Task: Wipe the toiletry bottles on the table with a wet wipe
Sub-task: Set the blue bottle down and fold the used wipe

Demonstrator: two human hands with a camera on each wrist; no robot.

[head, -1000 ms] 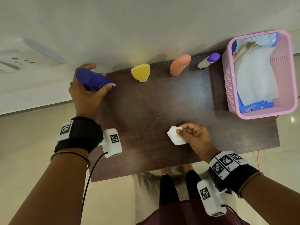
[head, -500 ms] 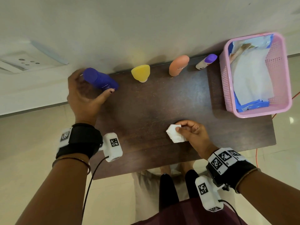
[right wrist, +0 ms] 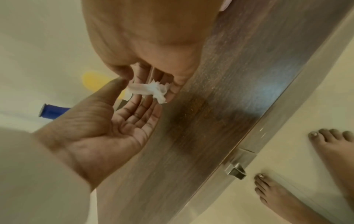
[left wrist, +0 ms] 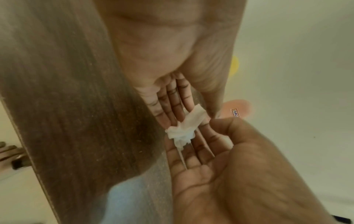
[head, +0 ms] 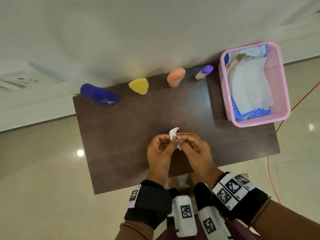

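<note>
Both hands meet above the middle of the dark table (head: 131, 135) and pinch a small crumpled white wet wipe (head: 173, 133) between them. My left hand (head: 170, 138) grips its left end, my right hand (head: 180, 140) its right end. The wrist views show the wipe (left wrist: 186, 125) (right wrist: 148, 89) stretched between thumbs and fingers just above the wood. Along the table's back edge stand a blue bottle (head: 99, 95), a yellow one (head: 139, 85), a peach one (head: 175, 77) and a small white one with a purple cap (head: 204, 72), all untouched.
A pink basket (head: 259, 122) with a wipe pack and loose white sheets sits at the table's back right corner. A wall runs right behind the bottles. An orange cable (head: 270, 170) lies on the floor at the right. My bare feet (right wrist: 325, 145) are below the front edge.
My left hand let go of the blue bottle, left it standing at the back left, and came to the middle to pinch the wipe. My right hand lifted the wipe slightly.
</note>
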